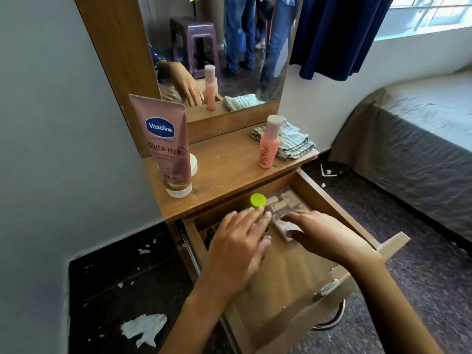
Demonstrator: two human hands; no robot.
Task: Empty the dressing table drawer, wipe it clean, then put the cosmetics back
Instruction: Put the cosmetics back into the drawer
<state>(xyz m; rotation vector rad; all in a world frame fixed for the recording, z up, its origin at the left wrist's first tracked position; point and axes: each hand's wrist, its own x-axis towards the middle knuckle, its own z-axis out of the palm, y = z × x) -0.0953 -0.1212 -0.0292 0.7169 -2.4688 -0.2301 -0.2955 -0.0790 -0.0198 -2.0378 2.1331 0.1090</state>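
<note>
1. The drawer (339, 208) of the dressing table (229, 164) is pulled out; both hands reach into it.
2. The left hand (237, 241) lies over the drawer's left part, fingers spread and nearly straight, blurred; its fingertips are at a green-capped bottle (258, 200). Whether it grips the bottle I cannot tell.
3. The right hand (321, 233) holds a clear case (286, 208) of small tubes at the drawer's back right, thumb on its near end, fingers on top.
4. Dark items sit in the drawer's left corner, mostly hidden.
5. On the tabletop: a Vaseline tube (167, 146) upright at the left, a white jar (194, 164) behind it, a pink bottle (268, 144) at the right, a folded cloth (293, 141) just behind that.
6. The mirror (217, 47) stands behind.
</note>
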